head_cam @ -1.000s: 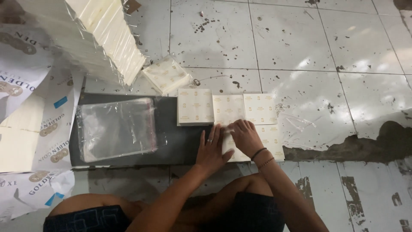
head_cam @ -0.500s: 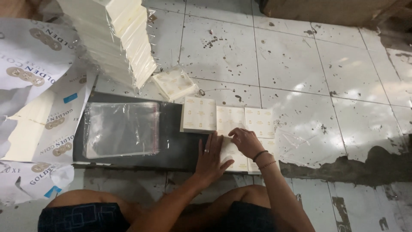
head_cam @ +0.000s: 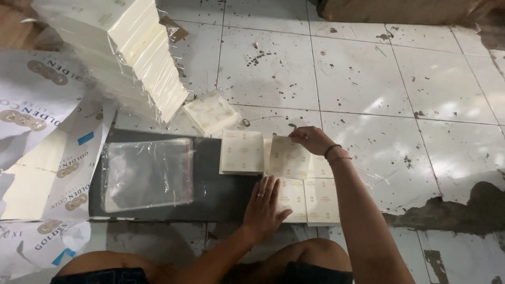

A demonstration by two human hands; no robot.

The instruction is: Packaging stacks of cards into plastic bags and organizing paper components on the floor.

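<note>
A white tiled floor (head_cam: 368, 79), stained with dark specks, carries everything. At upper left leans a tall stack of cream flat boxes (head_cam: 131, 47), beside large printed paper sheets (head_cam: 47, 131). A dark rectangular mat (head_cam: 215, 194) lies in front of the person, with a clear plastic sleeve (head_cam: 147, 173) on it. Cream square cards (head_cam: 305, 192) lie in a group at the mat's right end. The left hand (head_cam: 265, 205) rests flat, fingers spread, on the lower cards. The right hand (head_cam: 313, 141) pinches the top edge of one cream card (head_cam: 286, 158), tilted up.
</note>
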